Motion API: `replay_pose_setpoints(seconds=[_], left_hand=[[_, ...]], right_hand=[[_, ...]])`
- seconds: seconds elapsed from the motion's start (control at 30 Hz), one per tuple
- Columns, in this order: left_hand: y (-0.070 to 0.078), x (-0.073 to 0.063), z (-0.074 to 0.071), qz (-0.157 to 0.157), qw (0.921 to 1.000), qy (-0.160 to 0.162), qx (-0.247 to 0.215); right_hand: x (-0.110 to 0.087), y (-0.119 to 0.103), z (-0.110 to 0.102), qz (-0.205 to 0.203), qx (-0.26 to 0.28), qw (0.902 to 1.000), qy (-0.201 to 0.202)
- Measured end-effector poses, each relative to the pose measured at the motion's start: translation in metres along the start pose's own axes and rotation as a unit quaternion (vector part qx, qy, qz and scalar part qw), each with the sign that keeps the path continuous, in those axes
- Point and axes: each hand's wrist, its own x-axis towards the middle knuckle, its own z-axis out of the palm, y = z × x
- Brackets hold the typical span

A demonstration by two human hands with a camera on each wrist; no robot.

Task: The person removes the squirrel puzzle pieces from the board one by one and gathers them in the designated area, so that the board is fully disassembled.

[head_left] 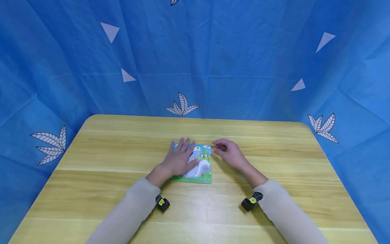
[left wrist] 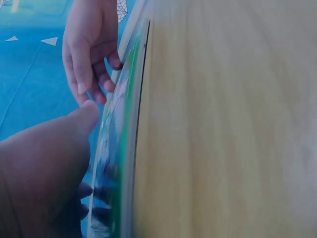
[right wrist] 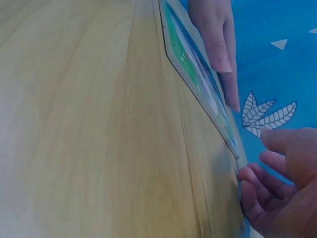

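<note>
A flat, thin rectangular picture board [head_left: 203, 171], perhaps a jigsaw puzzle, lies on the table with a grey animal, trees and grass printed on it. Spread over its left part is my left hand [head_left: 178, 161], fingers straight and pointing away from me. My right hand [head_left: 230, 153] is just beyond the board's upper right corner, fingers loosely curved, with nothing seen between them. In the right wrist view a small gap separates the right hand [right wrist: 277, 183] from the board's edge [right wrist: 198, 82]. The left palm hides part of the picture.
The wooden table [head_left: 122, 135] has rounded far corners. Behind and beside it hangs a blue cloth [head_left: 243, 51] with white leaf and triangle prints. A small black camera is worn on each wrist, over light sleeves [head_left: 131, 206].
</note>
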Motion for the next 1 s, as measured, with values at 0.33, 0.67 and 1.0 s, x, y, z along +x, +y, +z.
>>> replay_pose_setpoints(seconds=[0.33,0.67,1.0], left_hand=[[0.004,0.001,0.008,-0.026,0.9995,-0.019,0.005],[0.003,0.002,0.009,-0.023,0.9995,-0.019,-0.006],[0.003,-0.001,0.007,-0.013,0.9997,-0.014,-0.015]], right_hand=[[0.014,-0.007,0.016,-0.001,-0.04,0.9992,-0.007],[0.019,-0.006,0.024,0.01,-0.07,0.9975,0.002],[0.018,-0.007,0.028,0.017,-0.081,0.9965,0.011]])
